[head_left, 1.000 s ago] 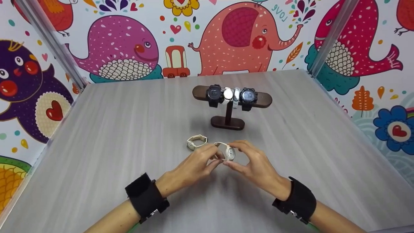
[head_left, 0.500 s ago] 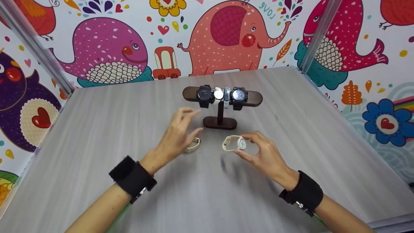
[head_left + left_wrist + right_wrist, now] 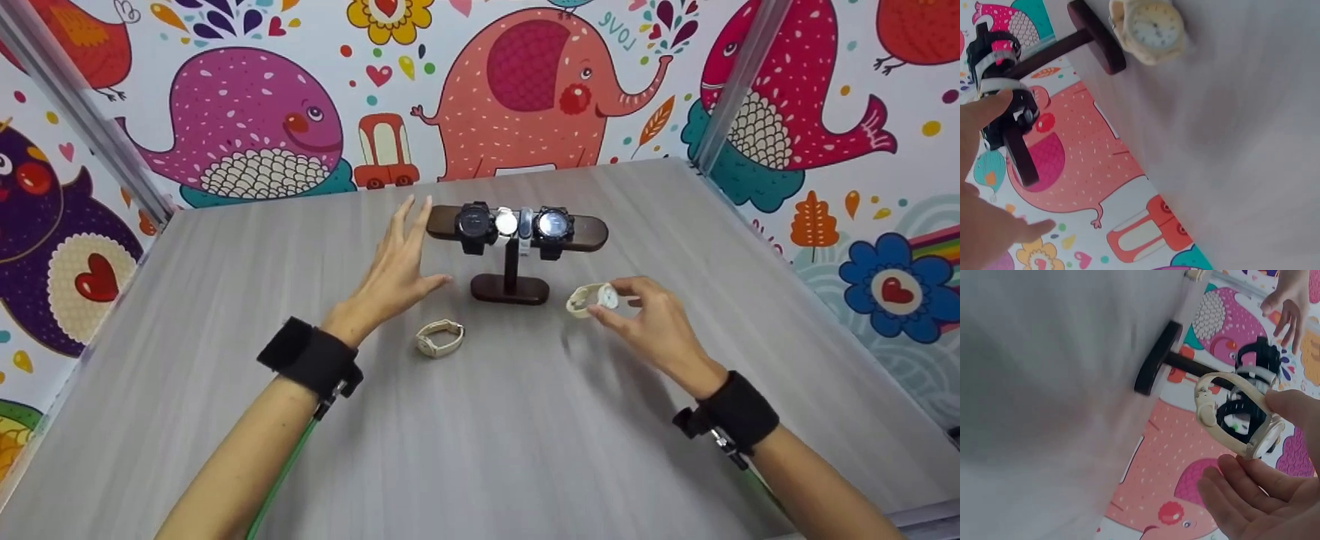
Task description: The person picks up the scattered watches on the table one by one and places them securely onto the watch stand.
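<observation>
My right hand (image 3: 664, 330) pinches a cream wristwatch (image 3: 606, 298) by its case, between thumb and fingers, above the table to the right of the stand's base. In the right wrist view its strap (image 3: 1206, 408) forms a closed loop. My left hand (image 3: 386, 270) has its fingers stretched out at the left end of a dark wooden watch stand (image 3: 591, 234) and holds nothing. A second cream wristwatch (image 3: 429, 347) lies on the table, below the left hand; its round dial (image 3: 1156, 28) shows in the left wrist view.
The stand's crossbar carries a black watch (image 3: 473, 221), a white watch (image 3: 507, 222), a slim pale band (image 3: 526, 225) and another black watch (image 3: 553, 223). Panels with cartoon animals (image 3: 525, 97) wall in the grey table (image 3: 480, 450) at the back and sides.
Both hands were together at the cream watch. The left hand has let go and moved up to the stand's left end; the right hand has carried the watch rightward and away from the body.
</observation>
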The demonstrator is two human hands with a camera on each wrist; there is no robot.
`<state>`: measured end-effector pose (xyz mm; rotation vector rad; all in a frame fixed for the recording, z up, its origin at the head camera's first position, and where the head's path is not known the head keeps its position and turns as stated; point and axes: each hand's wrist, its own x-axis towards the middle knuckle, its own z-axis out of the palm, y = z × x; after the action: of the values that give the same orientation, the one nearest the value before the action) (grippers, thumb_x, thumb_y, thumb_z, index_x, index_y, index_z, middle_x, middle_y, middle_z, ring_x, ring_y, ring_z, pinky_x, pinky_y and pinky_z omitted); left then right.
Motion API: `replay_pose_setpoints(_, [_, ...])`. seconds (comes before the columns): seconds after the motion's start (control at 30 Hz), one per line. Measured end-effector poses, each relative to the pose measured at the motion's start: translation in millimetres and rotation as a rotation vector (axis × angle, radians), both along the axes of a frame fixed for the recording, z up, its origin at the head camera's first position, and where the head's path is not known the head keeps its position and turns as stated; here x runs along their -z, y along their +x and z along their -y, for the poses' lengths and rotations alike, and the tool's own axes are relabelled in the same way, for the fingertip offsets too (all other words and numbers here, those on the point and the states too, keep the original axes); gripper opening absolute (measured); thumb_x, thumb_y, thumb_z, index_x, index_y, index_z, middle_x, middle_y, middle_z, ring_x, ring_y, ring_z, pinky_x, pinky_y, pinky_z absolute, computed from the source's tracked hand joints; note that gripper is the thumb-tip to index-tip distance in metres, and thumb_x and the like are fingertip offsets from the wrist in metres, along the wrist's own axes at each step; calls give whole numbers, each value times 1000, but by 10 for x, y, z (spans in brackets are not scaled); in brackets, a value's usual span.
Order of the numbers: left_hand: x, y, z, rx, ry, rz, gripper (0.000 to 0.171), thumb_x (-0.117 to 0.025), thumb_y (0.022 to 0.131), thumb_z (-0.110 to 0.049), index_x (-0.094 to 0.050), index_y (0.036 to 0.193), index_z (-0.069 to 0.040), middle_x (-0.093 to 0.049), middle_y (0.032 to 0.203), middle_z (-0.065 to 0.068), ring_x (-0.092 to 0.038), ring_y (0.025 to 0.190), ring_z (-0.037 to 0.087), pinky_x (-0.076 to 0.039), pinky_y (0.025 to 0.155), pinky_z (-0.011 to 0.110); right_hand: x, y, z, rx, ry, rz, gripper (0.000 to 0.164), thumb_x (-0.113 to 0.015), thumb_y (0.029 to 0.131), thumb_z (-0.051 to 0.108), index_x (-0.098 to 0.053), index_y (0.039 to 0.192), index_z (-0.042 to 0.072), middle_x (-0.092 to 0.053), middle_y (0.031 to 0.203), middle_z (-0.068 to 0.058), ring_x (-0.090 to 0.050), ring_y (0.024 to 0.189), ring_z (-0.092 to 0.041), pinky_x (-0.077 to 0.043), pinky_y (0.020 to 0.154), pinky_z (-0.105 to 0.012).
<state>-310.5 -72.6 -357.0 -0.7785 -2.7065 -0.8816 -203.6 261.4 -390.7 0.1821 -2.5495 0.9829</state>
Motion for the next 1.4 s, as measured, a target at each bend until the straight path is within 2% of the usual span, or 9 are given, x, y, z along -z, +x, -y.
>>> replay_pose_setpoints(0.2, [-60, -150, -32, 35, -3, 80, 114, -84, 82, -20, -2, 162, -11, -6, 168, 16, -28, 150, 36, -33, 121, 53, -106, -106, -159, 64, 9, 74, 40, -78, 87, 15, -66, 113, -11, -68, 112, -28, -66, 104, -41, -56, 92, -53])
replay_pose_setpoints(0.4, [-49, -203, -30, 45, 10, 75, 113, -82, 83, -17, -2, 162, -11, -7, 168, 17, -27, 152, 35, -31, 122, 51, -219, -184, -257, 88, 9, 123, 42, -76, 90, 21, -66, 118, -9, -67, 115, -27, -65, 108, -40, -54, 93, -53])
replay_pose_setpoints(0.5, [-40, -224, -28, 51, 19, 61, 110, -82, 84, -17, -5, 162, -9, -11, 167, 18, -25, 153, 34, -29, 124, 50, -260, -209, -307, 98, 11, 129, 44, -76, 90, 25, -67, 119, -7, -68, 115, -26, -66, 107, -38, -55, 90, -48])
replay_pose_setpoints(0.63, [-35, -252, -33, 75, 30, 46, 105, -81, 85, -14, -9, 161, -6, -15, 165, 20, -24, 153, 33, -26, 125, 47, -318, -246, -363, 119, 18, 140, 49, -76, 90, 30, -66, 120, -7, -70, 115, -27, -67, 106, -38, -52, 81, -35])
replay_pose_setpoints(0.73, [-35, -269, -36, 86, 34, 48, 102, -79, 86, -12, -12, 161, -4, -18, 164, 21, -25, 152, 33, -25, 126, 45, -370, -286, -390, 122, 18, 148, 50, -76, 90, 30, -65, 121, -8, -69, 116, -27, -67, 107, -39, -49, 79, -31])
replay_pose_setpoints(1.17, [-2, -318, -64, 75, 27, 105, 80, -72, 92, -14, -28, 158, -8, -20, 165, 18, -28, 151, 35, -29, 124, 49, -569, -504, -391, 105, 49, 119, 48, -74, 92, 22, -62, 126, -9, -65, 120, -30, -60, 111, -41, -50, 88, -48])
replay_pose_setpoints(1.4, [9, -346, -90, 77, 46, 87, 69, -67, 96, -14, -34, 156, -5, -27, 163, 17, -36, 148, 33, -31, 123, 45, -621, -602, -329, 82, 88, 77, 44, -75, 91, 20, -64, 124, -8, -64, 120, -29, -60, 112, -42, -51, 93, -54])
